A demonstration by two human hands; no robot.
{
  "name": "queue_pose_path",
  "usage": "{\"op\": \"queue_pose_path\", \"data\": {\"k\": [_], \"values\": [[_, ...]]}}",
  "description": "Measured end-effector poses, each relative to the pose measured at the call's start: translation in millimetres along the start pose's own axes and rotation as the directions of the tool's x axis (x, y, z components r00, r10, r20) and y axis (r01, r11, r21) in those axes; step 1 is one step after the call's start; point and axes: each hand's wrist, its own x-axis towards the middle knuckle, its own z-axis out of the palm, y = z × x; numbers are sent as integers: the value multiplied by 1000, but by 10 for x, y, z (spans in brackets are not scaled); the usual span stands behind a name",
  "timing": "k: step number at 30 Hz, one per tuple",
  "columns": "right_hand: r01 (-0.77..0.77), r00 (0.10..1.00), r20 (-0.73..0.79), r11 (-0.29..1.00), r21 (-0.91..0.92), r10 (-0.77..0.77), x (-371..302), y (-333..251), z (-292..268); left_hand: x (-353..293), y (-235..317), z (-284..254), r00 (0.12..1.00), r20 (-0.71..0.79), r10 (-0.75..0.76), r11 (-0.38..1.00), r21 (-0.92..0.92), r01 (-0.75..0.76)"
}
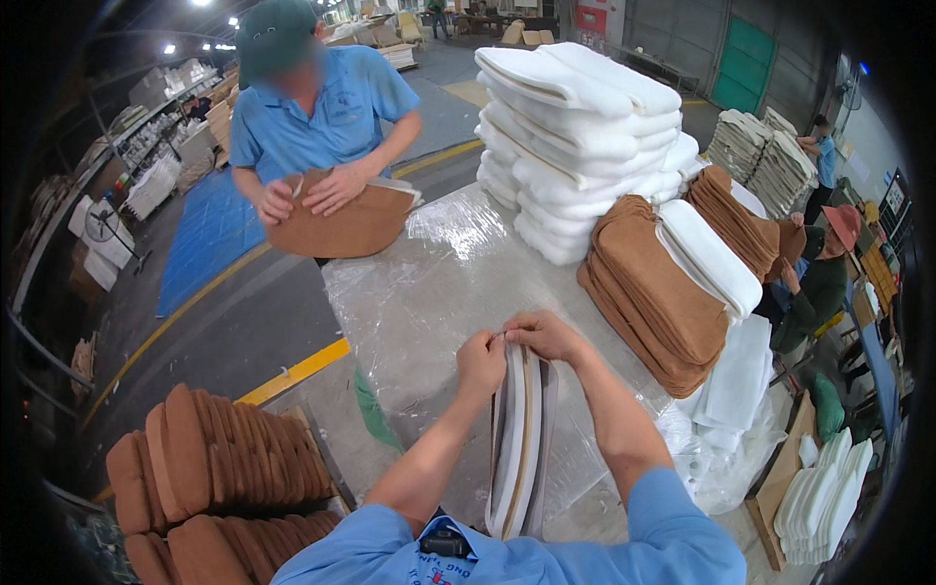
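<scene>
A long cushion (519, 458) stands on edge between my forearms, its narrow side facing up. White and grey fabric bands run along it, with a tan strip like a zipper down the middle. At its far end my left hand (481, 364) is closed in a pinch. Close beside it, my right hand (546, 336) pinches the same end, the fingertips of both hands nearly meeting. The small part between the fingertips is too small to make out. Beneath lies a table covered in clear plastic film (439, 292).
Across the table a co-worker handles a brown cushion (341, 226). White padded pieces (585, 136) form a tall stack at the far right, beside folded brown covers (653, 292). Brown cushions (224, 458) stand in rows at lower left. Another person (819, 283) works at right.
</scene>
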Motion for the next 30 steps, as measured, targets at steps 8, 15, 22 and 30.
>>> {"op": "queue_pose_path", "data": {"k": [8,15,22,30], "values": [[182,878,-458,982,45,-141,-232,22,442,861,68,-13,942,334,22,759,-619,202],[235,820,-561,959,156,-109,-259,206,574,1240,493,697,228,959,169,846,-259,466],[292,746,-632,956,30,-208,-363,331,609,1092,559,692,11,1000,26,968,-28,248],[261,815,-564,953,150,-134,-446,386,608,1020,311,703,554,786,275,673,-569,473]]}}
